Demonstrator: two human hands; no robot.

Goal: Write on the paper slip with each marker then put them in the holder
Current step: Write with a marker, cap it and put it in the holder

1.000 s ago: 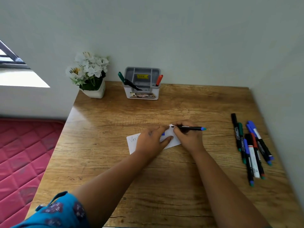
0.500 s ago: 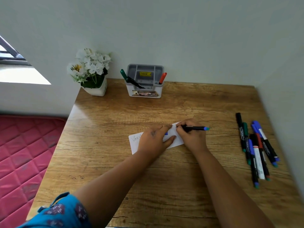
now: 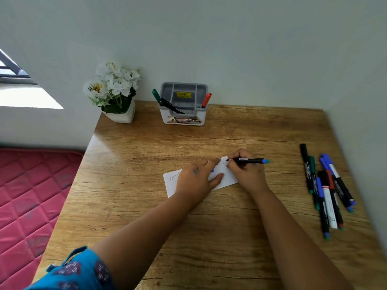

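Note:
A white paper slip point(image 3: 225, 174) lies mid-table with handwriting at its left end. My left hand point(image 3: 198, 178) presses flat on the slip, and something small and blue shows under its fingers. My right hand point(image 3: 245, 172) grips a black marker point(image 3: 249, 160) with a blue end, its tip on the slip's upper right corner. The grey and white holder point(image 3: 183, 105) stands at the back by the wall with a green marker point(image 3: 156, 95), a black one and a red marker point(image 3: 207, 99) in it. Several loose markers point(image 3: 326, 185) lie at the right.
A white pot of white flowers point(image 3: 114, 91) stands at the table's back left corner. A red quilted mattress point(image 3: 27, 197) lies beyond the table's left edge. The wall runs along the table's back and right sides.
My right hand and the marker tip have shifted slightly right along the slip's top edge. My left hand stays pressed on the paper. The camera has tilted a little.

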